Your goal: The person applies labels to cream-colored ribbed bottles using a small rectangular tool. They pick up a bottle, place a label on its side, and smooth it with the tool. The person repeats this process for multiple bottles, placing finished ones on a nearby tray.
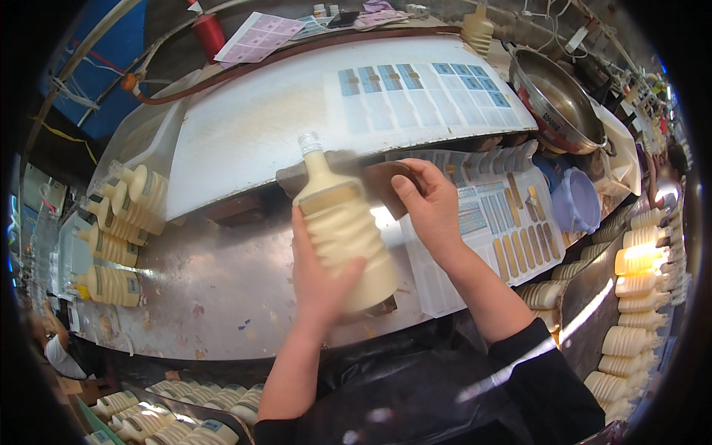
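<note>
A cream bottle (343, 231) with wavy ridged sides and a clear threaded neck leans in my left hand (315, 271), whose fingers wrap its lower left side. Around its shoulder runs a gold-brown band (331, 196). In my right hand (432, 202), pinched between thumb and fingers, is a flat brown scraper-like piece (386, 185), held just right of the bottle's shoulder. A grey cloth-like thing (293, 176) shows partly behind the bottle's neck. By my right forearm lies a pale sheet (475, 256) carrying gold strips and blue-grey labels.
Finished-looking cream bottles (111, 285) lie at the left end of the metal table (222, 297). Beyond it, a white board (245, 126) bears blue labels (393, 77). A metal basin (556, 96) and a lilac bucket (575, 202) stand right. More bottles (627, 341) line the lower right.
</note>
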`<move>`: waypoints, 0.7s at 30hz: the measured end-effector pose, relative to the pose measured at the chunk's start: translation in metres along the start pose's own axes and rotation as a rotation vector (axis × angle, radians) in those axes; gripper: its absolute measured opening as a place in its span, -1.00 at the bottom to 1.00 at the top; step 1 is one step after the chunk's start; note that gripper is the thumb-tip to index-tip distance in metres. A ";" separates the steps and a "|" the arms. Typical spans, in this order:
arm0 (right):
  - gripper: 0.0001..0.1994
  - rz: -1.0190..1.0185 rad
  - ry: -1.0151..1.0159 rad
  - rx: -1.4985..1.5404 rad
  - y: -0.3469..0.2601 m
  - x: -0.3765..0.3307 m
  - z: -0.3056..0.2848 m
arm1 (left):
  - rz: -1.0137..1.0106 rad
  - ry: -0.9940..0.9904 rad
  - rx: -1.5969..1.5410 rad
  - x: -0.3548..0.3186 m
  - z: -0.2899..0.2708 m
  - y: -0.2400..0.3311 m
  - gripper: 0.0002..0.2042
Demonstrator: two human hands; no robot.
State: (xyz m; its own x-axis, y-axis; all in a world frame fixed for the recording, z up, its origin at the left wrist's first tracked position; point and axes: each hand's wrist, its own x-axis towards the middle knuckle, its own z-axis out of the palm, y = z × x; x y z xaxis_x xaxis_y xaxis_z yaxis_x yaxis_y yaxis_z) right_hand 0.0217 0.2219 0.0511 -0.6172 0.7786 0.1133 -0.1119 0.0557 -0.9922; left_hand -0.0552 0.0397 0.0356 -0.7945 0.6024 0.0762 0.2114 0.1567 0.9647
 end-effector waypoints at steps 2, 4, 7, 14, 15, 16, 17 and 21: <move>-0.82 -0.094 -0.029 -0.098 -0.002 -0.005 -0.003 | -0.021 0.001 -0.076 -0.001 0.002 0.007 0.11; -0.81 -0.279 -0.077 -0.410 -0.004 -0.015 -0.003 | -0.040 0.018 -0.090 -0.003 0.002 0.011 0.09; -0.73 -0.714 -0.187 -0.560 -0.014 -0.032 -0.001 | -0.061 0.048 -0.047 -0.008 0.004 0.010 0.03; -0.79 -1.052 -0.166 -0.754 -0.036 -0.022 0.025 | -0.094 0.029 0.123 -0.029 0.005 0.011 0.00; -0.81 -1.042 -0.282 -0.719 -0.031 -0.026 0.031 | -0.097 0.035 0.141 -0.029 0.009 0.013 -0.01; -0.84 -1.028 -0.395 -0.685 -0.026 -0.029 0.036 | -0.029 0.049 0.150 -0.028 0.011 0.012 -0.03; -0.87 -1.033 -0.403 -0.708 -0.032 -0.031 0.040 | 0.034 0.073 0.157 -0.027 0.011 0.009 -0.06; -0.80 -1.082 -0.326 -0.647 -0.031 -0.015 0.047 | 0.172 0.171 0.151 -0.034 0.015 0.001 -0.08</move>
State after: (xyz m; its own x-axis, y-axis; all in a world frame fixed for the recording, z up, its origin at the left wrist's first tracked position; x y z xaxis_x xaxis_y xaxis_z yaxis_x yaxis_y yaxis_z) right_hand -0.0026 0.1790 0.0831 -0.6206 -0.0321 0.7835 -0.3316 0.9162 -0.2251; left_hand -0.0194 0.0312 0.0300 -0.8214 0.4914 0.2894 0.4236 0.1859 0.8866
